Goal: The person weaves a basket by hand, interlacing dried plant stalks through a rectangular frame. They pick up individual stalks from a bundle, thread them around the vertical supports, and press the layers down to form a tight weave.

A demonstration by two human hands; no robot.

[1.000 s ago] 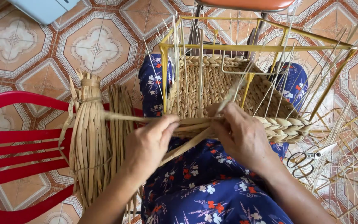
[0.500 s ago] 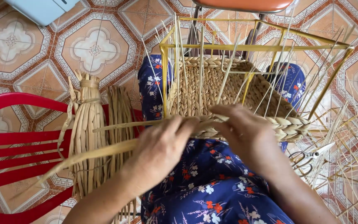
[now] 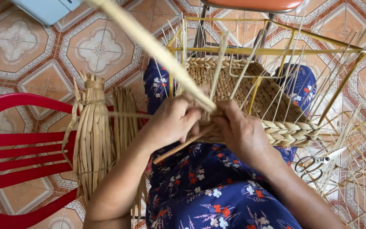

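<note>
A half-woven straw basket (image 3: 238,87) on a yellow metal frame (image 3: 272,51) rests on my lap, which is covered by blue flowered cloth. My left hand (image 3: 172,121) and my right hand (image 3: 238,131) meet at the basket's near rim, beside its braided edge (image 3: 291,132). Both pinch a long pale straw strand (image 3: 157,48) that rises blurred toward the upper left. A shorter strand end (image 3: 178,148) sticks out below my left hand. Thin upright stakes stand all around the frame.
A tied bundle of dried straw (image 3: 94,135) lies on a red plastic chair (image 3: 18,148) at my left. Scissors (image 3: 314,163) and loose thin sticks lie on the patterned tile floor at the right. An orange seat (image 3: 255,4) is at the top.
The long strand, which trailed low to the left before, now swings up toward the upper left. My hands stay together at the basket's near rim.
</note>
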